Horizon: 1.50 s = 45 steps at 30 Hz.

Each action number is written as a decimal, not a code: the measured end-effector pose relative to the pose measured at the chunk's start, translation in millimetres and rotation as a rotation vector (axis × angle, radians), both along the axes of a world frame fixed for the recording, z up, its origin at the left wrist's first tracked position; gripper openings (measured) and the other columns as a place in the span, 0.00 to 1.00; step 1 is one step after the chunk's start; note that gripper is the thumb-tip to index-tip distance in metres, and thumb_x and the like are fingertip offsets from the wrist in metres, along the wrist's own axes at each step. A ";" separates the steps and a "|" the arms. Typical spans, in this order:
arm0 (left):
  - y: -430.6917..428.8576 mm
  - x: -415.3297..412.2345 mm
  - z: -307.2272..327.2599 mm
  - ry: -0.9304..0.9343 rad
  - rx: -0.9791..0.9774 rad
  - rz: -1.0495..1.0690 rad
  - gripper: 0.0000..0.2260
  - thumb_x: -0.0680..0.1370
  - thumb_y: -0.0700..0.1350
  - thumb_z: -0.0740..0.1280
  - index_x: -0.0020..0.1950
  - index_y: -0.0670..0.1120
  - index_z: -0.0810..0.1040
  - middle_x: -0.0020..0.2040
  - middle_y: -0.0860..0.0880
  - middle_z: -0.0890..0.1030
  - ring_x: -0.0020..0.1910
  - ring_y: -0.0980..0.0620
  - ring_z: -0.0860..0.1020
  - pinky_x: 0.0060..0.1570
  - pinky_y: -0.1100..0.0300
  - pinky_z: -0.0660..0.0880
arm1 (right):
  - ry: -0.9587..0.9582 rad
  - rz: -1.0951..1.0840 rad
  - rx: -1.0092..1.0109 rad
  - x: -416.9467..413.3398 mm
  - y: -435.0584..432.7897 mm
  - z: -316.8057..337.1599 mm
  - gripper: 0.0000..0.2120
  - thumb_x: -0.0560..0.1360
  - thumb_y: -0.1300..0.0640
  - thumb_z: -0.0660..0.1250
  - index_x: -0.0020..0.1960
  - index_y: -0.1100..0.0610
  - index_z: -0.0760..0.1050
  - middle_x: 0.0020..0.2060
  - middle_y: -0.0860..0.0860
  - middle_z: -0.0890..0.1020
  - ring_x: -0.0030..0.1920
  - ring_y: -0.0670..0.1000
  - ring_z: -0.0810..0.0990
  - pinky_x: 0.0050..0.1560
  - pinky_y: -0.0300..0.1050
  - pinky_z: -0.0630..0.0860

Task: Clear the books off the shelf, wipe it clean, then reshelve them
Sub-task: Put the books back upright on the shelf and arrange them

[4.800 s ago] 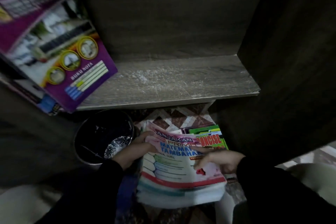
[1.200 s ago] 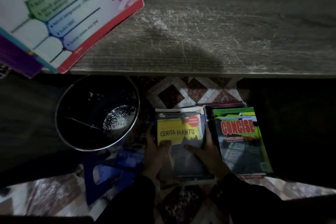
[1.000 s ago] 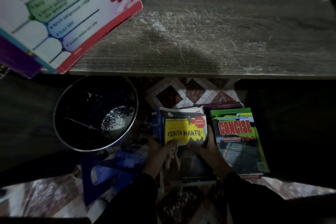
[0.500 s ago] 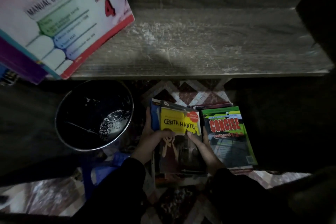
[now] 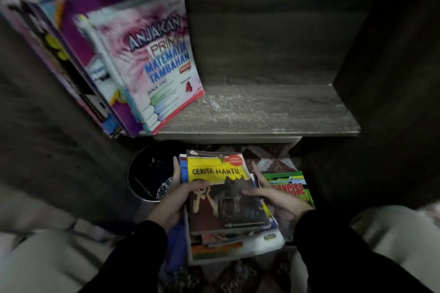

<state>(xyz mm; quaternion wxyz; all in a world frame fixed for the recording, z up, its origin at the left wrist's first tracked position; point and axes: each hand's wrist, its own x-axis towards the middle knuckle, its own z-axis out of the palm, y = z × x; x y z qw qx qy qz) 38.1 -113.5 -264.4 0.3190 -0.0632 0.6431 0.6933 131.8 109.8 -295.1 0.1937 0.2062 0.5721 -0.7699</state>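
1. The left hand point(image 5: 172, 200) and the right hand point(image 5: 276, 197) are apart, one on each long side of a stack of books point(image 5: 226, 209). Both are clamped on it, with thumbs lying on the top cover and fingers running up along the edges.
2. The stack sits between the hands, low and close to the person's body. The yellow "CERITA HANTU" cover is on top. Whether the stack's underside rests on the floor or is already clear of it cannot be told.
3. The stack's long axis points away from the person, so its short top edge faces the shelf point(image 5: 273, 112).
4. The shelf lies straight ahead of the hands and above them. Its bare board, marked with pale streaks, is ahead and a little to the right-hand side.
5. A row of leaning books point(image 5: 147, 59) fills the shelf's left part, ahead of the left hand and beyond it. They tilt with their tops to the left.
6. The right hand looks nearer the open stretch of board, and the left hand nearer the leaning row.
7. The likely move is to carry the stack forward and up, then turn it upright against that row. That would call for swinging its long axis from lying flat to standing.
8. A dark bin point(image 5: 147, 173) stands just beside the left hand, and a green book point(image 5: 290, 188) lies just beyond the right hand.
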 end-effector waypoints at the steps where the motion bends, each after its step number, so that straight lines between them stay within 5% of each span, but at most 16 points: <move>1: -4.4 -1.0 8.4 0.033 -0.022 -0.026 0.50 0.68 0.38 0.75 0.75 0.66 0.46 0.60 0.48 0.80 0.54 0.43 0.80 0.54 0.50 0.76 | 0.014 0.062 0.045 -3.1 -0.1 11.6 0.46 0.61 0.53 0.81 0.65 0.24 0.58 0.70 0.39 0.66 0.67 0.46 0.71 0.71 0.49 0.65; 3: -11.5 -5.2 27.7 0.100 -0.050 -0.081 0.50 0.66 0.43 0.77 0.74 0.69 0.48 0.65 0.51 0.76 0.58 0.47 0.79 0.58 0.52 0.74 | 0.011 0.197 0.111 -7.9 -1.3 41.4 0.51 0.54 0.50 0.84 0.65 0.23 0.59 0.72 0.44 0.67 0.69 0.49 0.70 0.71 0.51 0.64; 7: -12.2 -22.7 83.7 0.367 -0.115 -0.271 0.36 0.69 0.45 0.75 0.69 0.70 0.63 0.72 0.62 0.62 0.71 0.60 0.61 0.67 0.59 0.62 | 0.078 0.288 0.153 -17.6 -1.0 103.0 0.51 0.59 0.60 0.80 0.67 0.26 0.58 0.63 0.49 0.78 0.63 0.55 0.77 0.68 0.57 0.68; 11: -6.8 -43.2 134.5 0.554 -0.177 -0.271 0.25 0.70 0.42 0.75 0.62 0.63 0.73 0.69 0.58 0.65 0.72 0.56 0.61 0.69 0.54 0.65 | 0.231 0.323 0.251 -37.3 0.2 150.5 0.52 0.63 0.67 0.77 0.73 0.32 0.55 0.68 0.49 0.72 0.60 0.49 0.79 0.66 0.50 0.72; 13: -4.5 -50.5 151.4 0.630 -0.145 -0.253 0.25 0.70 0.41 0.75 0.59 0.65 0.73 0.69 0.53 0.67 0.63 0.54 0.73 0.53 0.54 0.77 | 0.343 0.293 0.334 -49.8 -0.1 168.2 0.52 0.64 0.70 0.76 0.73 0.33 0.55 0.67 0.47 0.73 0.58 0.45 0.80 0.60 0.44 0.76; 15: -2.3 -59.5 160.3 0.728 -0.099 -0.212 0.26 0.71 0.38 0.74 0.57 0.66 0.72 0.67 0.44 0.71 0.40 0.56 0.79 0.31 0.62 0.75 | 0.448 0.240 0.418 -66.5 -1.4 183.7 0.53 0.64 0.74 0.74 0.73 0.35 0.55 0.65 0.43 0.73 0.55 0.40 0.80 0.50 0.36 0.77; 16: 0.0 -63.1 164.1 0.798 -0.097 -0.174 0.26 0.72 0.37 0.73 0.57 0.65 0.71 0.65 0.43 0.73 0.34 0.58 0.77 0.28 0.63 0.73 | 0.500 0.218 0.485 -78.0 -2.0 189.0 0.54 0.63 0.75 0.74 0.74 0.36 0.54 0.69 0.42 0.69 0.56 0.39 0.78 0.49 0.34 0.77; 18: 6.3 -70.5 166.5 0.964 -0.156 -0.092 0.25 0.73 0.38 0.71 0.58 0.65 0.68 0.64 0.51 0.73 0.39 0.65 0.76 0.36 0.67 0.73 | 0.605 0.186 0.644 -105.0 -1.4 191.7 0.58 0.62 0.74 0.75 0.75 0.35 0.49 0.74 0.42 0.59 0.60 0.44 0.75 0.51 0.36 0.78; 21: 19.3 -86.5 154.6 1.173 -0.343 0.062 0.24 0.74 0.43 0.70 0.59 0.66 0.65 0.62 0.60 0.69 0.60 0.64 0.68 0.54 0.67 0.63 | 0.702 0.130 0.892 -145.7 3.7 184.8 0.62 0.62 0.66 0.78 0.70 0.24 0.41 0.70 0.55 0.66 0.62 0.59 0.74 0.55 0.38 0.75; 24: 31.2 -105.8 136.6 1.302 -0.418 0.200 0.23 0.74 0.41 0.71 0.59 0.63 0.65 0.60 0.52 0.70 0.52 0.77 0.65 0.46 0.83 0.59 | 0.779 0.090 1.018 -177.8 5.4 173.7 0.60 0.66 0.63 0.77 0.67 0.22 0.36 0.68 0.56 0.65 0.68 0.56 0.66 0.60 0.39 0.66; 28: 41.5 -135.4 111.0 1.407 -0.444 0.306 0.24 0.73 0.39 0.72 0.59 0.57 0.65 0.56 0.45 0.68 0.48 0.64 0.66 0.46 0.82 0.62 | 0.830 0.079 1.130 -212.8 11.9 154.4 0.59 0.68 0.60 0.76 0.65 0.21 0.33 0.69 0.58 0.61 0.70 0.58 0.64 0.69 0.48 0.61; 34: 55.4 -156.6 87.5 1.405 -0.518 0.343 0.22 0.74 0.42 0.72 0.61 0.57 0.65 0.63 0.38 0.66 0.46 0.56 0.74 0.44 0.56 0.73 | 0.844 0.121 1.183 -247.2 26.0 130.9 0.56 0.69 0.59 0.76 0.68 0.30 0.33 0.72 0.60 0.57 0.73 0.60 0.60 0.68 0.42 0.56; 36: 59.9 -160.6 80.9 1.410 -0.589 0.315 0.23 0.75 0.45 0.70 0.64 0.58 0.63 0.68 0.34 0.61 0.54 0.41 0.77 0.46 0.50 0.75 | 0.834 0.132 1.199 -252.4 29.9 126.4 0.57 0.69 0.58 0.76 0.68 0.31 0.32 0.72 0.61 0.56 0.73 0.61 0.60 0.68 0.42 0.57; 38: 64.1 -160.4 68.0 1.441 -0.689 0.307 0.26 0.75 0.47 0.68 0.68 0.59 0.61 0.71 0.32 0.56 0.61 0.32 0.71 0.54 0.45 0.74 | 0.799 0.154 1.263 -253.4 33.2 123.1 0.57 0.69 0.57 0.76 0.67 0.30 0.30 0.70 0.61 0.57 0.70 0.63 0.64 0.68 0.45 0.61; 40: 67.3 -151.7 52.0 1.453 -0.749 0.331 0.30 0.77 0.44 0.68 0.73 0.58 0.57 0.73 0.31 0.52 0.69 0.34 0.60 0.65 0.47 0.63 | 0.743 0.162 1.352 -252.2 32.1 119.0 0.56 0.71 0.55 0.74 0.66 0.28 0.28 0.70 0.62 0.56 0.67 0.66 0.68 0.66 0.50 0.67; 45: 71.1 -132.9 16.6 1.457 -1.000 0.255 0.39 0.69 0.35 0.67 0.78 0.44 0.53 0.75 0.31 0.49 0.74 0.30 0.48 0.71 0.43 0.55 | 0.643 0.088 1.457 -247.4 17.0 108.3 0.52 0.75 0.52 0.70 0.65 0.30 0.25 0.73 0.61 0.51 0.68 0.64 0.67 0.61 0.56 0.71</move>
